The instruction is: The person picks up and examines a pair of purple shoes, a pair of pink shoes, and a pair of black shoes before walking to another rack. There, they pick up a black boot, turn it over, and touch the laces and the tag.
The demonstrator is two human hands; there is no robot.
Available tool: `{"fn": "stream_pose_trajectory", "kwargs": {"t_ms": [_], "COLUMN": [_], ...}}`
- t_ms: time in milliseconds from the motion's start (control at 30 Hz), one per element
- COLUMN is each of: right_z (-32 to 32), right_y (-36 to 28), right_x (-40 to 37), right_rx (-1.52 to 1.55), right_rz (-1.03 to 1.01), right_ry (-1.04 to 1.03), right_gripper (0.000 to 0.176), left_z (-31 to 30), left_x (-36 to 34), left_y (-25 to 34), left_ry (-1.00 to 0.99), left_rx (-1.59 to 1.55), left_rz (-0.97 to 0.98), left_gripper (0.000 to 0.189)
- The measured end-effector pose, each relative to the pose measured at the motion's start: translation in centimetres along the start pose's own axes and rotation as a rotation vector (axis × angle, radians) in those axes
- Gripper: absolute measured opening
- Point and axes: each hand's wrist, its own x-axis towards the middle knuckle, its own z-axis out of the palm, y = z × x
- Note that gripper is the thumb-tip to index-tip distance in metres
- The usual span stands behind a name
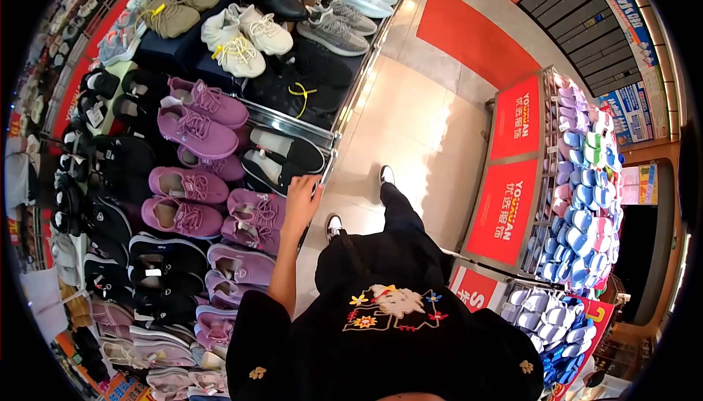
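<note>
My left hand (302, 199) reaches out at the edge of the shoe display, at or just over the toe of a black flat shoe (267, 170); whether it touches the shoe is unclear. Its fingers are slightly apart and hold nothing. A second black shoe (296, 150) lies alongside. Purple lace-up sneakers (194, 126) stand to the left of these, and another purple pair (256, 218) lies beside my wrist. My right hand is out of view; only the dark right sleeve (505, 350) shows.
A metal rail (296, 131) crosses the display near its edge. Black (165, 258) and beige shoes (238, 38) fill the racks. Tiled floor (410, 108) with a red mat (476, 38) separates them from a slipper rack with red signs (501, 210) on the right.
</note>
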Motion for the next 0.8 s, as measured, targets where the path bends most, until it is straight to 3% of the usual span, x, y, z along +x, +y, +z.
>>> {"fn": "stream_pose_trajectory", "kwargs": {"t_ms": [100,233,333,433,467,533,667,700,733,800], "right_z": [-0.6,-1.3,-1.6,-3.9,-4.3,-5.4,-7.1,-7.6,-7.9,-8.1], "right_y": [-1.3,-3.2,-6.4,-11.4,-10.2,-9.9,-7.9,-6.7,-5.1,-1.2], "right_x": [4.4,12.6,17.9,22.0,24.0,27.2,34.0,35.6,37.2,41.3], "right_rx": [0.036,0.113,0.182,0.493,0.341,0.272,0.265,0.250,0.236,0.232], "right_rz": [-0.053,-0.207,-0.323,-0.063,-0.189,-0.180,-0.129,-0.134,-0.144,-0.196], "right_ry": [-0.002,-0.006,-0.025,-0.047,-0.027,-0.020,-0.059,-0.076,-0.093,-0.112], "right_gripper": [0.030,0.030,0.030,0.023,0.028,0.028,0.028,0.028,0.028,0.028], "left_z": [0.3,3.2,6.6,10.8,11.9,14.9,24.1,25.7,26.4,27.8], "left_x": [1.4,3.8,6.3,9.3,10.5,12.2,13.4,13.1,11.9,9.3], "left_y": [0.9,1.9,2.9,3.0,3.0,3.1,-2.3,-3.0,-3.6,-4.8], "left_ry": [-0.026,0.033,-0.042,-0.203,-0.183,-0.286,-0.276,-0.313,-0.281,-0.135], "left_rx": [-0.260,-0.245,-0.213,-0.255,-0.234,-0.171,-0.261,-0.408,-0.401,-0.416], "left_rz": [-0.169,-0.173,-0.159,-0.142,-0.132,-0.195,-0.142,-0.307,-0.340,-0.566], "left_gripper": [0.021,0.021,0.022,0.020,0.020,0.021,0.026,0.026,0.026,0.027]}}
